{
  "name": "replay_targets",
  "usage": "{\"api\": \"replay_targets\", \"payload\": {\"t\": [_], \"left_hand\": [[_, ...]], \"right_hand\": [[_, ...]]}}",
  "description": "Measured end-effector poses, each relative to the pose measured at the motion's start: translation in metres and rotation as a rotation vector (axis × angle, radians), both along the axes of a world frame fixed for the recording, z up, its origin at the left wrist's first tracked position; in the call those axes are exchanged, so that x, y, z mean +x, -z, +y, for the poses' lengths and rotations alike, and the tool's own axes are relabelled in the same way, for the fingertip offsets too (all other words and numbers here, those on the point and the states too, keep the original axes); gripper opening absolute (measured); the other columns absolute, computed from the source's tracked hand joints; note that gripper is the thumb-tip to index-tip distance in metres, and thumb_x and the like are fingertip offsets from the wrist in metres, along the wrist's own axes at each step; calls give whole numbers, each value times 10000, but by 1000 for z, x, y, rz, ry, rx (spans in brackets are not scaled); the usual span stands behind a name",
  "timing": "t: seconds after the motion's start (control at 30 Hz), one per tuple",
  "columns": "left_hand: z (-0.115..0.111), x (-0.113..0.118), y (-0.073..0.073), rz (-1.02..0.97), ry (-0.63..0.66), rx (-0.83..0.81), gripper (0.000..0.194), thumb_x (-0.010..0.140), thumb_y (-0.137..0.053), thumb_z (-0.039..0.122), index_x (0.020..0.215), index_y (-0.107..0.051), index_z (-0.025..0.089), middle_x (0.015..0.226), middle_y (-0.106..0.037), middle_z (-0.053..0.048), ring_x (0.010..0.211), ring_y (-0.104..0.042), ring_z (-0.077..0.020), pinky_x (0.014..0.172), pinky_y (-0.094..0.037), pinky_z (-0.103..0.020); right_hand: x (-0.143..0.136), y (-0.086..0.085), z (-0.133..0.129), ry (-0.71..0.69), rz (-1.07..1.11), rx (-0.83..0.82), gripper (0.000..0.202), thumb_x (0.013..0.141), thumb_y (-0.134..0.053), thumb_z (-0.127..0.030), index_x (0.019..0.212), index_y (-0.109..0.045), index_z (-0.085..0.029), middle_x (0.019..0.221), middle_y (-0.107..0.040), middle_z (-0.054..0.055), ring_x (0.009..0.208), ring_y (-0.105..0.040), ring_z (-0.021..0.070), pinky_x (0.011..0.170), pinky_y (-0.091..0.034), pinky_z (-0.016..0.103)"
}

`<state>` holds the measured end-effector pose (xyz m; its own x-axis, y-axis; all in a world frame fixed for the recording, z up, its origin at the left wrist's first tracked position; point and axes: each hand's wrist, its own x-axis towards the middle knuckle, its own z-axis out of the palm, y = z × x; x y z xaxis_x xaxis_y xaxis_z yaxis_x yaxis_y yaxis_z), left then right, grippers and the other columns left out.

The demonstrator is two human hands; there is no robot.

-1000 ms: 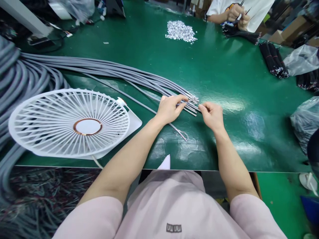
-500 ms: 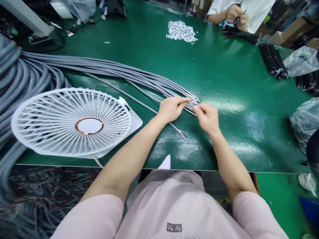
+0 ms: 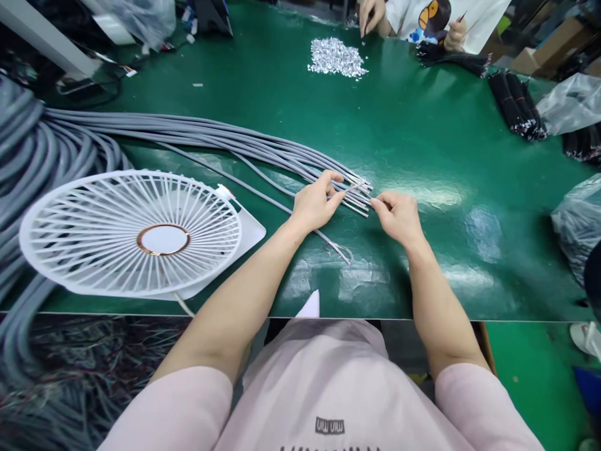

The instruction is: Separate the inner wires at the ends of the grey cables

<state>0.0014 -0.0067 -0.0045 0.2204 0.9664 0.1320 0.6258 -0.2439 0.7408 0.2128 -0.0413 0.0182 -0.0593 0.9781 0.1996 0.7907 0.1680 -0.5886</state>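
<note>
A bundle of grey cables [image 3: 225,133] runs from the left to the middle of the green table, its stripped ends close to both hands. My left hand [image 3: 319,199] is at the cable ends, thumb and index finger around thin pale strands. Just right of the ends, my right hand [image 3: 397,214] is closed in a pinch; what its fingertips hold is too small to name. One separate cable with frayed wires [image 3: 342,252] at its end lies nearer the table edge, below my left hand.
A white fan [image 3: 131,233] lies at the left front beside coiled grey cables [image 3: 28,144]. Silvery scraps [image 3: 335,57] are piled at the back. Across the table a person's hand [image 3: 372,15] reaches down near black wire bundles [image 3: 514,103] and plastic bags.
My hands have moved slightly apart, and thin strands now show between them. My left index finger has lifted and bent. The other person's hands have separated, one moving towards the scraps.
</note>
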Motion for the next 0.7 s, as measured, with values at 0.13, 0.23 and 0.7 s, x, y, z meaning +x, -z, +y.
{"api": "replay_targets", "payload": {"t": [0.13, 0.23, 0.7], "left_hand": [[-1, 0, -1, 33, 9, -13, 333, 886, -582, 363, 1204, -553, 270, 802, -708, 35, 796, -654, -186, 749, -434, -299], [-2, 1, -4, 55, 34, -24, 348, 880, -590, 364, 1213, -545, 271, 814, -714, 34, 809, -661, -191, 739, -432, -296], [3, -1, -5, -169, 39, -11, 218, 882, -551, 355, 936, -682, 190, 882, -735, -26, 815, -653, -169, 762, -486, -285]], "right_hand": [[-8, 6, 2, -1, -14, 1, 288, 867, -567, -335, 613, -571, -201, 560, -513, -1, 559, -423, 136, 581, -257, 296], [-15, 13, 6, -29, 34, -16, 285, 870, -566, -342, 623, -572, -200, 566, -512, -6, 560, -428, 132, 580, -266, 294], [-18, -14, -12, -84, 439, 37, 294, 880, -567, -400, 666, -591, -200, 577, -487, -12, 549, -423, 120, 560, -337, 290]]}}
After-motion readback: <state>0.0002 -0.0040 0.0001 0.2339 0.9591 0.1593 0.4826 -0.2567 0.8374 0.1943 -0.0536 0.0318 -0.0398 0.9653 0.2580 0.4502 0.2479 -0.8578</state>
